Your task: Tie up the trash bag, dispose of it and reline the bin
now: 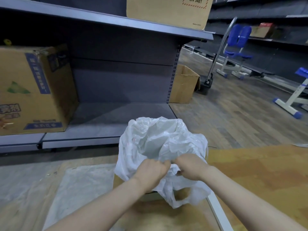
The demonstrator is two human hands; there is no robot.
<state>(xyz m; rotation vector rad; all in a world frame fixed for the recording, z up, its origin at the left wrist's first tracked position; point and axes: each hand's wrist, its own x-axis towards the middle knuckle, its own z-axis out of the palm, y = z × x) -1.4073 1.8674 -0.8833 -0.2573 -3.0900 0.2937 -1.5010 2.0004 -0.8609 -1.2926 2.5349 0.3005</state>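
A thin white plastic trash bag (155, 140) billows up in front of me, its mouth open toward the shelf. My left hand (150, 170) and my right hand (191, 165) grip the bag's near edge side by side, fingers curled into the plastic. A loop handle of the bag hangs below my right wrist. The bin (150, 195) is almost hidden under the bag; only a grey strip of it shows beneath my left forearm.
A flat clear plastic sheet (80, 185) lies on cardboard (260, 172) to the left. A grey metal shelf unit (116, 117) stands ahead with a large carton (33, 90). An open box (183, 84), a trolley (208, 80) and blue-white chairs (236, 50) stand at right.
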